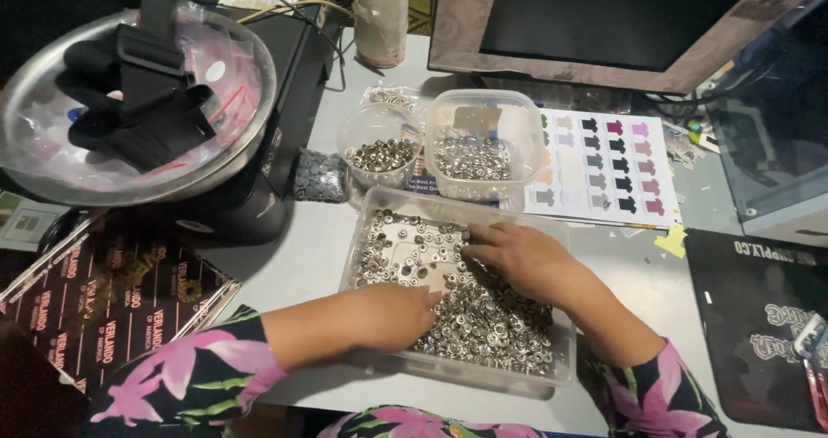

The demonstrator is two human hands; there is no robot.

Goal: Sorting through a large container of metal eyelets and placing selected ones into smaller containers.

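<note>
Head view: both hands (457, 287) sifting snap fasteners (483, 317).

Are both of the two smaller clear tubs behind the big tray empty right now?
No, the round tub and the square tub both hold silvery metal fasteners.

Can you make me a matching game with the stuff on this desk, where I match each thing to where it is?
Things:
1. left hand
2. round tub
3. colour chart
4. metal bowl

Places:
A. top left, on the black machine
B. in the big tray of snaps
C. flat on the desk, under the monitor
D. left of the square tub

Pairs: 1-B, 2-D, 3-C, 4-A

The right hand is in the tray too, on the silver snaps. The square tub also holds snaps.
</note>
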